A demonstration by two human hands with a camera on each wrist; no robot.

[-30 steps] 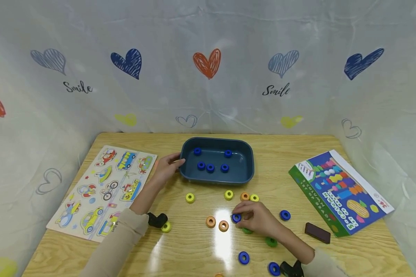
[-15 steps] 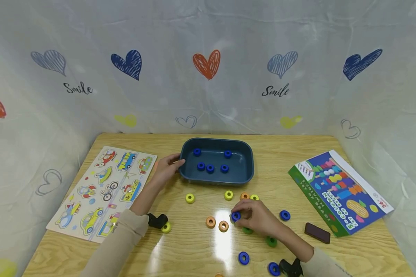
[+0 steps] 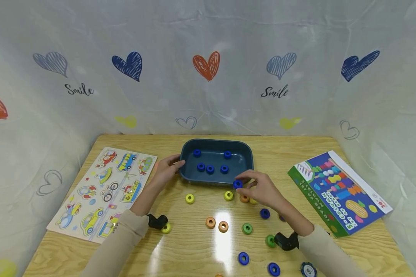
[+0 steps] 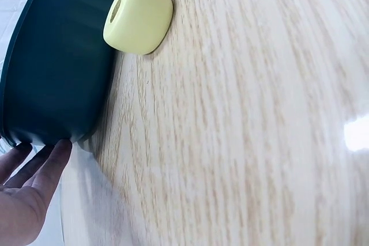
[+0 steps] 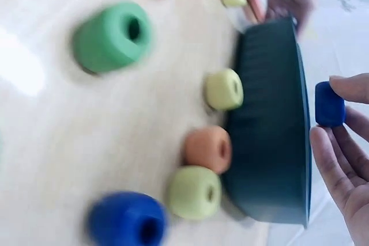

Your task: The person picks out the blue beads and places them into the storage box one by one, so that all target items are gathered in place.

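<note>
My right hand [image 3: 262, 188] pinches a blue bead [image 3: 237, 184] between thumb and fingers, held by the near right rim of the dark blue-green plastic bin [image 3: 216, 181]. In the right wrist view the bead [image 5: 330, 105] shows just beyond the bin's rim, side-on between the fingertips. My left hand [image 3: 166, 169] holds the bin's left end, thumb on the rim. Its fingertips [image 4: 59, 149] touch the outer wall in the left wrist view. Several blue beads [image 3: 210, 169] lie inside the bin.
Yellow [image 3: 190, 198], orange [image 3: 210, 222], green [image 3: 247, 228] and blue beads [image 3: 243, 258] lie scattered on the table. A picture puzzle board [image 3: 102, 192] lies left, a bead-set box [image 3: 339, 192] right. A round chip [image 3: 308, 269] sits near the right sleeve.
My right hand has lifted the blue bead off the table and carried it forward to the bin's edge. Another blue bead lies farther left than before. The left hand keeps its place.
</note>
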